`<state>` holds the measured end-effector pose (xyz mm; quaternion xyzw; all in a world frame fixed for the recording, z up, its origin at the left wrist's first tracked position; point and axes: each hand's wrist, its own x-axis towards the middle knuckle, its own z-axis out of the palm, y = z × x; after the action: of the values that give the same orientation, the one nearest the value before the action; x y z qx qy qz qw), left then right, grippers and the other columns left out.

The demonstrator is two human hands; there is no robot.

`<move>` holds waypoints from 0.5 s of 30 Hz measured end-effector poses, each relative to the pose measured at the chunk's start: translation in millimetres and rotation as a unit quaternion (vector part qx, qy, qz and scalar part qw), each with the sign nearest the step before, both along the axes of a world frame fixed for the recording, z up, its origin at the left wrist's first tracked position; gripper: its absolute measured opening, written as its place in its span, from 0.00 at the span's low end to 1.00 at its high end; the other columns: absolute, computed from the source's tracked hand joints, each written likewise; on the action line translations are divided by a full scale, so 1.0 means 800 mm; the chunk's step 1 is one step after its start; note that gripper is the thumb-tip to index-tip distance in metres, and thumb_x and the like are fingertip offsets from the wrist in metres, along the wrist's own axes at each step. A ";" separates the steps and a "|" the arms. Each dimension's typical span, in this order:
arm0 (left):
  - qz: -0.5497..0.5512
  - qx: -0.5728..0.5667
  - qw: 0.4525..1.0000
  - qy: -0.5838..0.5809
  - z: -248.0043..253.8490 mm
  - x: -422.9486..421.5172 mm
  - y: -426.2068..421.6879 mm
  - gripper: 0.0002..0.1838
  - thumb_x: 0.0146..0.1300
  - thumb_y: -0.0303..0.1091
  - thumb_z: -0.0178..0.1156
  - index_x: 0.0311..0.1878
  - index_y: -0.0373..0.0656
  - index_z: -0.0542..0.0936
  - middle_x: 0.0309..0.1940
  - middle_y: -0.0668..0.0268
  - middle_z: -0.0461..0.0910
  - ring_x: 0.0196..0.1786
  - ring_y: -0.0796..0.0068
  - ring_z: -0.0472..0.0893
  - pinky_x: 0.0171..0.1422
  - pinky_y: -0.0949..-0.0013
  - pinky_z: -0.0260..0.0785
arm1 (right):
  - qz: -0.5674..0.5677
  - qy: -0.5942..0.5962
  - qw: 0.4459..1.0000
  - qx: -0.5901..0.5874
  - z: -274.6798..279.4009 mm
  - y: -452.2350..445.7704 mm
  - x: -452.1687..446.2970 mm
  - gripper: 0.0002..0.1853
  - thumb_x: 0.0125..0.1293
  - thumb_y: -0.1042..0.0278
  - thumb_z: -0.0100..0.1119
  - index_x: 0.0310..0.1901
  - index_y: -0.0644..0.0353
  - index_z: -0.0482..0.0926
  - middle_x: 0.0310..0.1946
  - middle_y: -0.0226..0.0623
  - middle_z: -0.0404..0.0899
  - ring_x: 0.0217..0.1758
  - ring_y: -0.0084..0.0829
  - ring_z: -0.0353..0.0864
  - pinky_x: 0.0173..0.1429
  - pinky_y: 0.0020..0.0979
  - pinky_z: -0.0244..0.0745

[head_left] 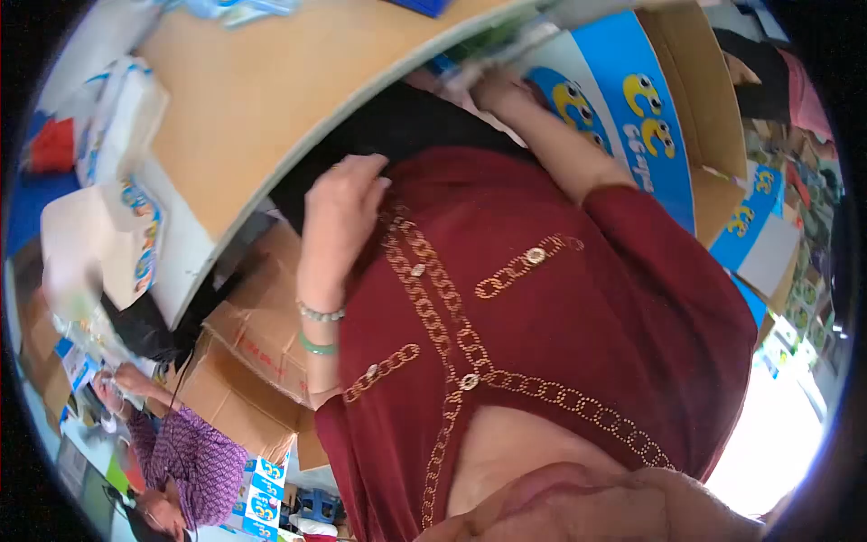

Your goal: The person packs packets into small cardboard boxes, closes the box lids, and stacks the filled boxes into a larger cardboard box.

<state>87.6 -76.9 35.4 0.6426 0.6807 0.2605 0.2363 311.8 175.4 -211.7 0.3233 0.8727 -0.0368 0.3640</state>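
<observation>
My left hand [341,200], with a beaded bracelet [322,313] and a green bangle [318,347] on the wrist, is by the lower edge of my dark red top [542,352] and the black cloth over my lap [406,122]. Its fingers are loosely bent and a little apart, with nothing visible in them. My right hand [498,88] reaches down beside a blue and white printed carton [614,90], near a blurred clear and green bundle [492,41]. Motion blur smears its fingers, so any hold is not visible.
A wooden-topped table [244,90] curves in front of me, with white printed packaging [117,217] at its left. Below its edge stands an open brown cardboard box [244,379]. A co-worker in a patterned purple top [203,461] sits at lower left. More printed cartons [754,217] stand at right.
</observation>
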 end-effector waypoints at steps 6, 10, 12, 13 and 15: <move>-0.002 0.028 1.000 -0.009 0.015 -0.029 0.018 0.11 0.56 0.25 0.64 0.43 0.37 0.80 0.37 0.55 0.81 0.42 0.53 0.80 0.46 0.58 0.73 | -0.156 0.169 0.968 0.096 0.126 -0.024 -0.017 0.17 0.59 0.60 0.55 0.45 0.58 0.85 0.43 0.48 0.84 0.48 0.49 0.83 0.53 0.43 0.76; 0.023 0.042 0.993 -0.108 0.036 -0.041 0.036 0.09 0.60 0.26 0.62 0.43 0.36 0.81 0.35 0.56 0.81 0.40 0.56 0.81 0.46 0.63 0.73 | -0.093 0.163 0.976 -0.114 0.281 -0.038 -0.046 0.14 0.61 0.60 0.55 0.40 0.60 0.85 0.38 0.47 0.84 0.44 0.45 0.84 0.50 0.41 0.77; 0.046 0.075 0.992 -0.093 0.045 -0.045 0.044 0.09 0.60 0.27 0.62 0.43 0.36 0.81 0.35 0.56 0.81 0.40 0.56 0.81 0.46 0.63 0.73 | -0.002 0.327 0.920 -0.215 0.377 -0.049 -0.064 0.14 0.60 0.60 0.60 0.37 0.62 0.85 0.31 0.43 0.84 0.35 0.41 0.84 0.43 0.38 0.77; 0.051 0.103 0.990 -0.083 0.049 -0.048 0.045 0.09 0.60 0.27 0.62 0.43 0.36 0.81 0.34 0.55 0.81 0.40 0.56 0.81 0.45 0.63 0.73 | -0.160 0.418 0.843 -0.297 0.409 -0.056 -0.073 0.10 0.60 0.64 0.63 0.41 0.59 0.84 0.36 0.41 0.85 0.42 0.39 0.84 0.47 0.35 0.77; 0.095 0.117 0.986 -0.067 0.055 -0.055 0.044 0.08 0.60 0.27 0.62 0.42 0.37 0.81 0.35 0.56 0.81 0.41 0.55 0.81 0.46 0.62 0.73 | -0.174 0.617 0.762 -0.091 0.412 -0.058 -0.104 0.22 0.59 0.61 0.66 0.53 0.59 0.78 0.41 0.41 0.83 0.43 0.39 0.83 0.49 0.35 0.76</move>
<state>43.7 -41.9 79.2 0.5798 0.6860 0.4017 0.1788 228.3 128.9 117.9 0.3428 0.8299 -0.3705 -0.2376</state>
